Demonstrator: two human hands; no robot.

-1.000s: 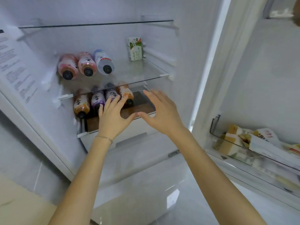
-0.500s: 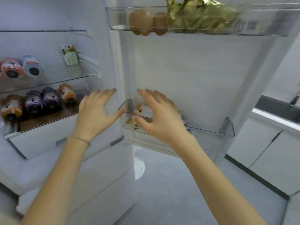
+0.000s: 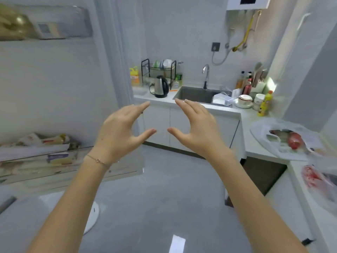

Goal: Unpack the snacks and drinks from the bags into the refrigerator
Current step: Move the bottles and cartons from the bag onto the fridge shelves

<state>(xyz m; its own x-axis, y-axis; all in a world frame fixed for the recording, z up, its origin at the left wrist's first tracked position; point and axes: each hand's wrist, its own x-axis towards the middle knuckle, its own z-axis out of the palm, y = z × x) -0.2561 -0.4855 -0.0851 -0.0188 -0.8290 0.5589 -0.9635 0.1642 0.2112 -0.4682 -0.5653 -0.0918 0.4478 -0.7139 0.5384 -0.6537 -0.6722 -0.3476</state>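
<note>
The left hand (image 3: 120,132) and right hand (image 3: 197,129) hovered empty, fingers spread wide, thumbs nearly meeting. Right of the right hand, a crumpled white plastic bag (image 3: 262,129) lay on the white bench (image 3: 249,117), its red contents blurred. A second red-printed bag (image 3: 317,179) nearer was cut off. Left of the left hand, blurred snack packets (image 3: 56,158) sat in the clear refrigerator door shelf (image 3: 91,170).

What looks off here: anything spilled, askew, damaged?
Nothing spilled or broken shows. Snack packets lie jumbled in the lower door bin; far plastic bag and near plastic bag slump on the counter. Left hand, right hand empty.
</note>
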